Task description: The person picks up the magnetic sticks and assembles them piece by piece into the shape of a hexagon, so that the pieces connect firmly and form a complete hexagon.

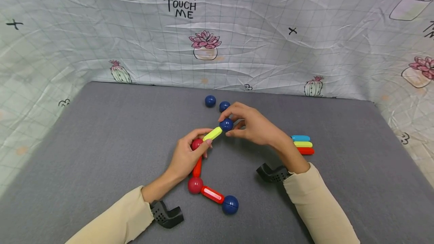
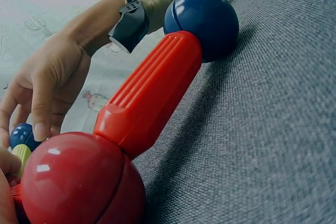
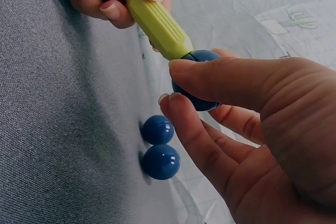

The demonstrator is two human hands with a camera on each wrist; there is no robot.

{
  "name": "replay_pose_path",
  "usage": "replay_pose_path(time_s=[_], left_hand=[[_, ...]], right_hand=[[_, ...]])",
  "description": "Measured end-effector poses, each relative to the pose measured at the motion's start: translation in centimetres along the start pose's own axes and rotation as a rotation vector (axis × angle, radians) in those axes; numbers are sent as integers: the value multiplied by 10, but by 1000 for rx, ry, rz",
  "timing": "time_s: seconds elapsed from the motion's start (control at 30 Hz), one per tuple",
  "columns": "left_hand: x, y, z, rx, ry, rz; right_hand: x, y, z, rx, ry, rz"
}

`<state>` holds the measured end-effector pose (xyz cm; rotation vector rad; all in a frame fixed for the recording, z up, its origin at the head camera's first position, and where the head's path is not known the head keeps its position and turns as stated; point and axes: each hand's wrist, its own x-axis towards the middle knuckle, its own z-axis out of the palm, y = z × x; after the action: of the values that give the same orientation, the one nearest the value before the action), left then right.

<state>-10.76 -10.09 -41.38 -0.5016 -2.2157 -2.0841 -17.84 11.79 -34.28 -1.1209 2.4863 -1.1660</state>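
Sleeves (image 1: 318, 202) | left fingers (image 1: 202, 147) grip yellow rod (image 1: 213, 134) | right fingers (image 1: 232, 111) pinch blue ball (image 1: 226, 125)

I wear a beige cloth sleeve (image 1: 113, 217) on my left arm, a matching sleeve (image 1: 318, 204) on my right. At my left cuff sits a black, angular wrist camera (image 1: 167, 215) dotted with small holes; at my right, a twin camera (image 1: 275, 174).

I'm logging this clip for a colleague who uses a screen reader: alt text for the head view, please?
The left hand grips a red ball in a rod-and-ball chain; the right hand pinches a blue ball at the end of its yellow rod. Two more blue balls lie beyond on the grey table, three rods to the right.
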Motion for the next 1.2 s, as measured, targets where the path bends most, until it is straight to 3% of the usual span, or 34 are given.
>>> replay_pose_path(time_s=[0.53, 0.67, 0.8, 0.9, 1.2], left_hand=[[-1, -3, 3, -35, -1, 2], [-2, 13, 4, -35, -3, -26], [0, 11, 4, -32, 4, -40], [1, 2, 4, -31, 11, -43], [0, 31, 1, -10, 11, -49]], right_hand=[[-3, 4, 2, 17, -8, 47], [-5, 3, 1, 33, -24, 61], [-8, -1, -8, 39, -31, 66], [-15, -6, -19, 41, -15, 68], [-67, 2, -63, -82, 99, 178]])
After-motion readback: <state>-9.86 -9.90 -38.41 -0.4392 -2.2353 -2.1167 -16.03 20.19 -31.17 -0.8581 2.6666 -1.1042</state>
